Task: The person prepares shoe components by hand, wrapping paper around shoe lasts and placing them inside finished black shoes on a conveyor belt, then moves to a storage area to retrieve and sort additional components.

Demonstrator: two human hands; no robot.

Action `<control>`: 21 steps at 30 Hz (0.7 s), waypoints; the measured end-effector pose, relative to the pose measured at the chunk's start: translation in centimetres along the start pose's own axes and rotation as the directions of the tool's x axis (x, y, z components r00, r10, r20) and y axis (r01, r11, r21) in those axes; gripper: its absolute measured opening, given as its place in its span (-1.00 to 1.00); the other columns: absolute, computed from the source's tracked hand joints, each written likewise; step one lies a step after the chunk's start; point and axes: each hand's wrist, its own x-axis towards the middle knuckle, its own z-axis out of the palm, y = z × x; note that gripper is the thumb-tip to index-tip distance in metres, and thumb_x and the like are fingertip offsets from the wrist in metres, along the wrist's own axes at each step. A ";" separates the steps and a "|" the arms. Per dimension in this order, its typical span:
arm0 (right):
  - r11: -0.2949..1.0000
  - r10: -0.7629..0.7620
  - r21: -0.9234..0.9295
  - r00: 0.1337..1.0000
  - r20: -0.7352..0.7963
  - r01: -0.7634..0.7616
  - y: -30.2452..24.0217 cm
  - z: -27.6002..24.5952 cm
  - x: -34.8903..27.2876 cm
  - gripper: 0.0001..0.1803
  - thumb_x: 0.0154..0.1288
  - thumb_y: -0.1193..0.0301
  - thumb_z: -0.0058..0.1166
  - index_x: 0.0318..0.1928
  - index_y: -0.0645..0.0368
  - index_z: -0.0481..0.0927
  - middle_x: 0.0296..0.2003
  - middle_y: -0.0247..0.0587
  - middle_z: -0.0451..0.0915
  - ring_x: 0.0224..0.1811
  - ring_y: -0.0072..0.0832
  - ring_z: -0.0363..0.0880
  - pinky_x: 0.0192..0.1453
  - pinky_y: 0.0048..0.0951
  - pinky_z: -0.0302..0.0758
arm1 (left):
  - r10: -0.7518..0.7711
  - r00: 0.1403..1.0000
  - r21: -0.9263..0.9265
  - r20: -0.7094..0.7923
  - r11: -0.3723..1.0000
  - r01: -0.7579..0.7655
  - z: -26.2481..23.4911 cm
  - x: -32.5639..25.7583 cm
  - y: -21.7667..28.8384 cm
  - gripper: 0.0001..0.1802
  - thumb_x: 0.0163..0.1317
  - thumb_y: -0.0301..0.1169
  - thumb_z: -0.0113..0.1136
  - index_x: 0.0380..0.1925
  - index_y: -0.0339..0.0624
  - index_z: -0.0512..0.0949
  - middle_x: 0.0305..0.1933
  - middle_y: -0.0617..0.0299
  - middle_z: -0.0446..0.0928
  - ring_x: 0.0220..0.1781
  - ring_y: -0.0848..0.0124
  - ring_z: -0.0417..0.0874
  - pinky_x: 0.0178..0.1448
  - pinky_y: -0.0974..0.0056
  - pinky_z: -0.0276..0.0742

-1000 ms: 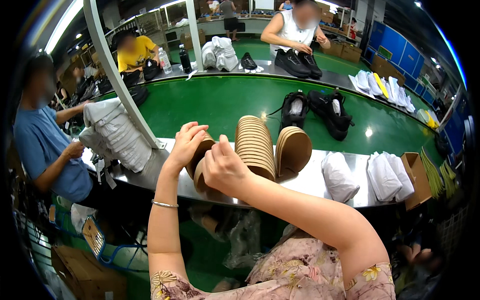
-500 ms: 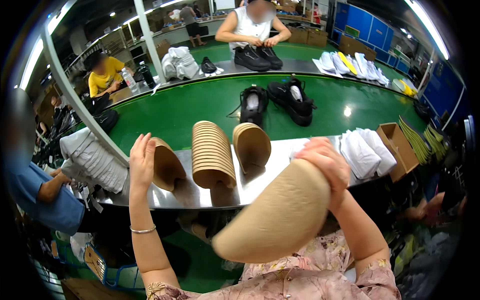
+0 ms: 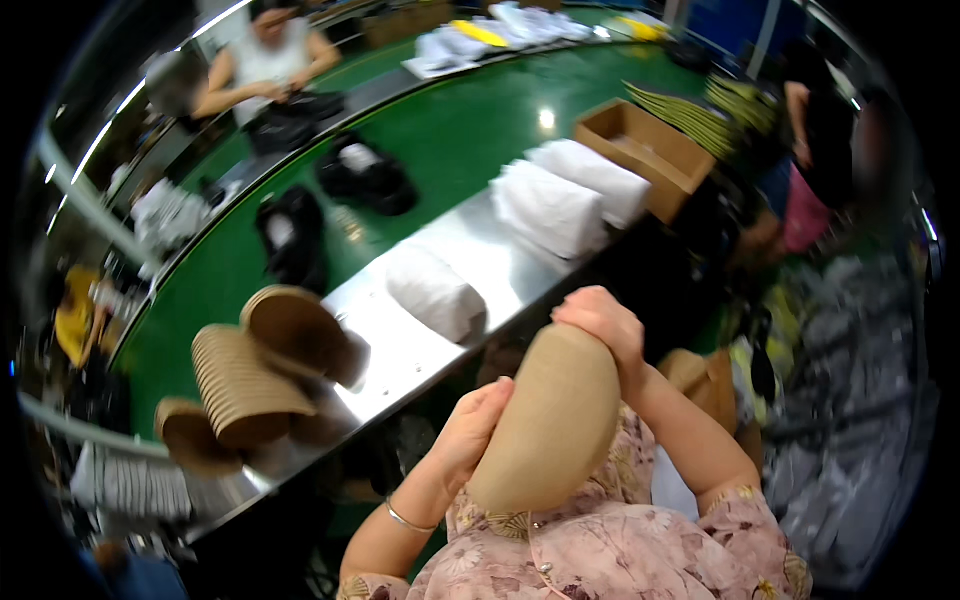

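Observation:
Close in front of my chest is a curved brown cardboard piece, held between both hands. My right hand is closed over its upper right edge. Along its left side my left hand presses, fingers together and partly hidden by the piece. On the metal ledge to the left, a nested stack of similar curved pieces lies between two smaller groups of them, one farther back and one nearer the left. A white wrapped bundle lies on the ledge ahead of my hands.
Two black shoes sit on the green belt. White paper bundles and an open cardboard box stand farther along the ledge. Across the belt, a person in white handles black shoes. Stacked yellow-green pieces lie beyond the box.
My view has turned to the right. My left hand has come from beside the left cardboard pieces to the held piece, which now stands more upright between both hands.

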 end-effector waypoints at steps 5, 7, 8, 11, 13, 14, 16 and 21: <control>0.445 0.836 0.465 0.541 0.090 -0.765 1.4 -3.9 -8.3 -0.68 0.34 0.42 -0.09 0.07 0.23 0.44 -0.25 -0.18 0.57 -0.24 -0.42 0.54 -0.12 -0.50 0.45 | 0.124 0.982 0.082 -0.142 0.990 -0.113 3.0 5.0 -4.5 -0.75 0.34 -0.23 -0.02 -0.32 -0.18 0.48 -0.39 0.38 0.51 -0.43 0.63 0.48 -0.36 0.51 0.43; -0.131 0.925 0.842 0.240 0.293 -0.524 0.6 -5.3 -12.6 -0.60 0.40 0.23 -0.18 0.13 0.19 0.35 -0.18 -0.20 0.54 -0.17 -0.48 0.52 -0.05 -0.44 0.43 | 0.179 0.965 0.207 -0.191 0.968 -0.139 3.2 6.9 -6.0 -0.77 0.33 -0.25 0.00 -0.33 -0.19 0.47 -0.39 0.38 0.51 -0.43 0.64 0.47 -0.36 0.51 0.43; -0.283 0.898 0.855 0.193 0.396 -0.435 -0.6 -5.5 -13.6 -0.61 0.38 0.23 -0.12 0.07 0.23 0.39 -0.15 -0.23 0.52 -0.10 -0.53 0.47 0.03 -0.46 0.38 | 0.170 0.964 0.187 -0.206 0.974 -0.132 3.0 7.9 -7.1 -0.77 0.32 -0.24 0.02 -0.32 -0.19 0.46 -0.39 0.36 0.51 -0.42 0.62 0.50 -0.34 0.50 0.46; -0.052 0.997 0.837 0.019 0.074 -0.545 -3.0 -0.5 -16.9 -0.62 0.34 0.21 -0.05 -0.02 0.25 0.45 -0.14 -0.33 0.49 -0.04 -0.61 0.38 0.08 -0.57 0.30 | -0.047 0.986 0.055 -0.161 0.997 0.057 4.4 8.4 -9.0 -0.64 0.36 -0.14 -0.11 -0.13 -0.23 0.42 -0.17 0.20 0.54 -0.21 0.43 0.59 -0.14 0.33 0.55; -0.080 0.996 0.837 -0.004 0.093 -0.542 -2.2 -1.2 -19.0 -0.61 0.35 0.20 -0.06 -0.02 0.27 0.46 -0.16 -0.32 0.49 -0.06 -0.62 0.40 0.05 -0.60 0.31 | -0.097 0.983 0.086 -0.153 0.990 0.112 4.7 9.5 -10.9 -0.51 0.39 -0.08 -0.25 0.00 -0.30 0.39 -0.07 0.12 0.53 -0.08 0.35 0.57 -0.01 0.27 0.51; 0.011 0.999 0.780 0.033 0.013 -0.626 -2.0 -1.8 -20.2 -0.62 0.35 0.19 -0.07 -0.05 0.26 0.47 -0.20 -0.32 0.50 -0.12 -0.62 0.41 0.01 -0.59 0.33 | -0.133 0.981 0.115 -0.143 0.982 0.150 5.4 9.9 -11.2 -0.50 0.39 -0.07 -0.24 0.00 -0.30 0.39 -0.06 0.11 0.52 -0.06 0.35 0.57 0.01 0.26 0.51; 0.165 0.986 0.610 0.130 -0.102 -0.775 -1.7 -3.1 -21.9 -0.63 0.36 0.17 -0.08 -0.11 0.25 0.50 -0.29 -0.33 0.51 -0.22 -0.63 0.44 -0.08 -0.56 0.38 | -0.174 0.975 0.148 -0.141 0.970 0.195 5.9 10.4 -11.7 -0.48 0.38 -0.05 -0.23 0.00 -0.31 0.39 -0.04 0.09 0.52 -0.05 0.35 0.57 0.01 0.25 0.51; 0.068 0.867 0.411 -0.151 -0.475 -0.909 0.6 -8.3 -38.0 -0.80 0.25 0.36 0.02 -0.26 0.26 0.55 -0.35 -0.17 0.59 -0.38 -0.42 0.54 -0.28 -0.44 0.46 | -0.188 0.973 0.166 -0.133 0.964 0.209 5.9 11.5 -12.1 -0.49 0.36 -0.04 -0.20 0.01 -0.25 0.41 -0.03 0.10 0.53 -0.05 0.31 0.57 0.03 0.22 0.51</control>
